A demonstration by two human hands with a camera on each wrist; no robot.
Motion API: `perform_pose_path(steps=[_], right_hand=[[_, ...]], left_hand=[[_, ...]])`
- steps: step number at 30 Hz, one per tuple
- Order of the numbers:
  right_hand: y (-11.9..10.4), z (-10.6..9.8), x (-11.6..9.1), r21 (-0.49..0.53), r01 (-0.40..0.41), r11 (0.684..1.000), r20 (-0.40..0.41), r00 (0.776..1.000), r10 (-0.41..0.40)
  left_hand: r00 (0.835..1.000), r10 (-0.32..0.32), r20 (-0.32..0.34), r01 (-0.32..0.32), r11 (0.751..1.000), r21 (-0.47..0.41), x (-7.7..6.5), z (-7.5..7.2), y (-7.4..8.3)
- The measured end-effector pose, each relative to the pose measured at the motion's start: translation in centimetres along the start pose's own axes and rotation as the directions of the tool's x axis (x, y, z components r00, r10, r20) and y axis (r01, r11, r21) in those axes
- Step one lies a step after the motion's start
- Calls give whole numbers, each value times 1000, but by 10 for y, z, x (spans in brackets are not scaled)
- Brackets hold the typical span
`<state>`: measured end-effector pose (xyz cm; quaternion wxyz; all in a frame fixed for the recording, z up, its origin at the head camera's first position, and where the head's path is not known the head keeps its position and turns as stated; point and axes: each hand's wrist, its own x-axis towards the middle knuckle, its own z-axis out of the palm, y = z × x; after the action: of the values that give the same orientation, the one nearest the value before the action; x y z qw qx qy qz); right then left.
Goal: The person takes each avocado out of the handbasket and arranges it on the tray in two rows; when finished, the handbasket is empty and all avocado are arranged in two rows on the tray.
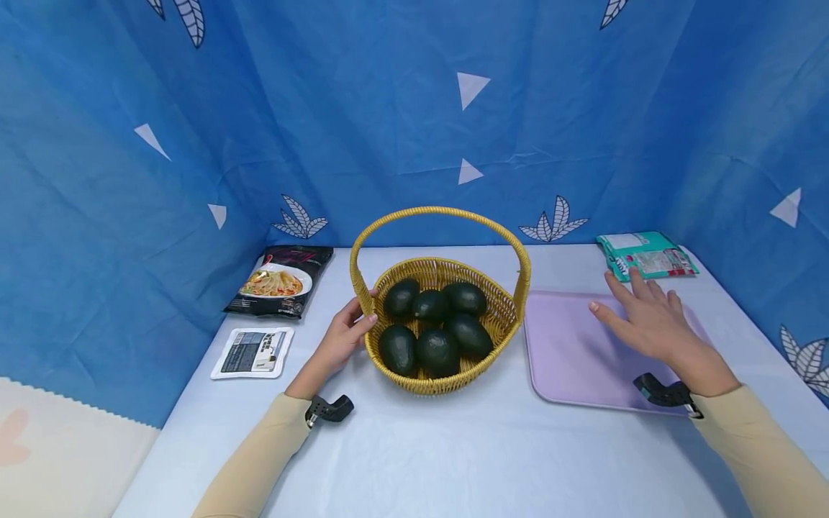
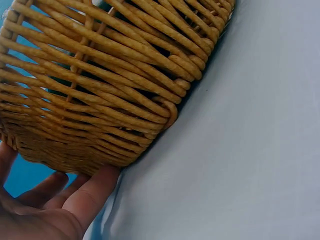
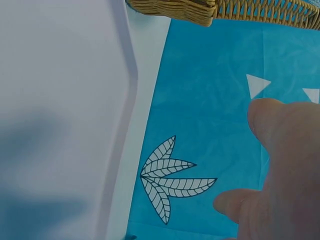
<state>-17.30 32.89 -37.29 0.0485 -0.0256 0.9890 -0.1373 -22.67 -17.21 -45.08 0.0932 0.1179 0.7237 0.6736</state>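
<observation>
A yellow wicker basket (image 1: 424, 387) with a tall arched handle (image 1: 440, 211) stands on the table, holding several dark green avocados (image 1: 438, 352). At its left side, my left hand (image 1: 340, 337) holds the basket's edge near the foot of the handle, thumb toward the front. The left wrist view shows those fingers (image 2: 92, 197) against the woven wall (image 2: 95, 100). My right hand (image 1: 654, 324) hovers over a light purple tray (image 1: 570, 352), fingers spread and nothing in them. In the right wrist view, its fingers (image 3: 290, 125) are apart, with the tray (image 3: 55, 100) beside them.
A black noodle packet (image 1: 278, 280) lies at the back left, with a white flat pack (image 1: 252, 352) in front of it. At the back right is a teal packet (image 1: 648, 255), just behind the tray. Blue cloth (image 1: 414, 108) hangs around the table's back and sides.
</observation>
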Motion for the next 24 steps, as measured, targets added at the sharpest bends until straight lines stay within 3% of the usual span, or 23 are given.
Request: perform_pose_path(steps=[13,24], right_hand=[[-5,1,0,-2,26,1000,3,1000,-26],[-27,-2,-8,-34,118,992,-49,992,-119]], left_hand=[[1000,-25,-11,25,998,-52,0,1,-1],[999,-36,-9,36,998,-46,0,2,0]])
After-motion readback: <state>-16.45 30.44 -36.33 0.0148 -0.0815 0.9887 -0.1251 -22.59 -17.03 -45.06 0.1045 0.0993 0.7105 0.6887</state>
